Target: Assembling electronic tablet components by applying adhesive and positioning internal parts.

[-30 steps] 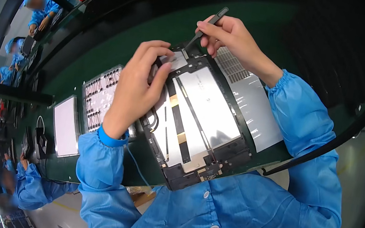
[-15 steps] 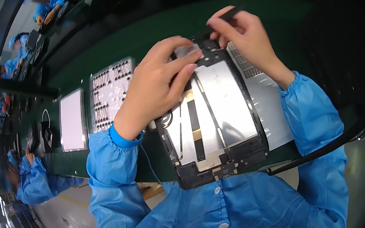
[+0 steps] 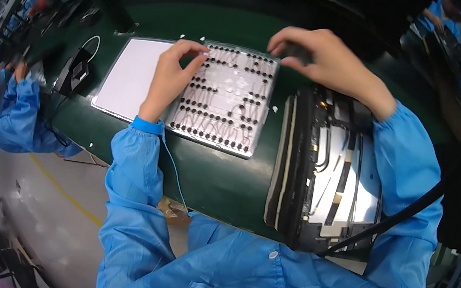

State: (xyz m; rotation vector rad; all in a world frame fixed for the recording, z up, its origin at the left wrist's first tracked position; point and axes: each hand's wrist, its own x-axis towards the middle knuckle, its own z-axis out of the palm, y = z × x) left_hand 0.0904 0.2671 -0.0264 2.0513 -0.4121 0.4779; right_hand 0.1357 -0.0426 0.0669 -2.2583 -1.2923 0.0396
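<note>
My left hand point(image 3: 167, 77) reaches over a clear tray point(image 3: 215, 144) holding rows of small black round parts joined by thin wires. Its thumb and forefinger come together at the tray's upper left; whatever is between them is too small to name. Right of the tray's far corner, my right hand point(image 3: 330, 63) hovers with curled fingers around something dark and blurred. Below that hand and forearm, an opened tablet-like device point(image 3: 329, 184) shows a silver metal plate, black strips and a dark frame. Neither hand touches it.
Left of the tray lies a flat white panel point(image 3: 126, 76). A black device with a white cable loop point(image 3: 75, 74) stands farther left. Dark padded slabs point(image 3: 278, 176) stand against the opened device's left side. A black cable point(image 3: 393, 221) crosses at right. A co-worker point(image 3: 24, 111) sits at left.
Both hands have left the opened device, which now lies at the right. My left hand has gone to the parts tray. The view has swung left.
</note>
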